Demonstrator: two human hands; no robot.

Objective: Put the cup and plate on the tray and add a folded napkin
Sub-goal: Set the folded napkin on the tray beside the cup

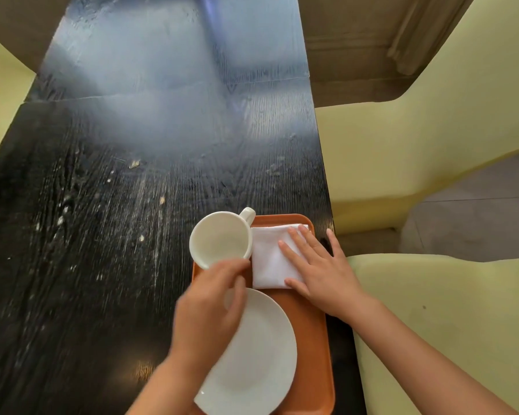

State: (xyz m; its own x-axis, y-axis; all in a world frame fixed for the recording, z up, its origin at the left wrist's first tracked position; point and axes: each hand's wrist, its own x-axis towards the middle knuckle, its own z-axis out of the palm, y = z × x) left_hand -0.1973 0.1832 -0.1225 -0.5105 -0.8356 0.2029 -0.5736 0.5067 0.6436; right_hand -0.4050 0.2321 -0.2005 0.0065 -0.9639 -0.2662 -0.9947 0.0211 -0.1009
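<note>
Plate [252, 351] nearest, white, at 6 o'clock on orange tray [312, 339]; lower-left edge overhangs the tray rim, likely set near to leave the far half for the other items. Bottom edge of plate and tray cut off by frame.

Left hand [210, 313] over the plate's 11 o'clock edge, fingers curled round near rim of cup [221, 239]; looks like a pinch grip for setting down or nudging into place. Motion blur on that hand, so exact finger contact unclear. Cup white, empty, opening tipped toward camera, handle at 1 o'clock. Sits at tray's 10–11 o'clock corner; whether base rests on the tray, is tilted, or hangs off the rim can't be told, base hidden by the cup body.

Right hand [318, 265] flat, fingers straight and spread, pressing napkin [270, 259] down at tray's 1 o'clock. Probably flattening the fold and keeping it from sliding while cup lands beside it. Napkin white, folded square, touching or just beside cup's right side. Right edge of napkin hidden under the hand; fold count unreadable.

All three items at the tray; task looks nearly complete, pending cup release.

Tray sits at 5 o'clock corner of dark table [132, 205], close to its right edge. Crumbs and smears on tabletop; far end washed out by glare. Yellow seat [432, 139] at 3 o'clock.
</note>
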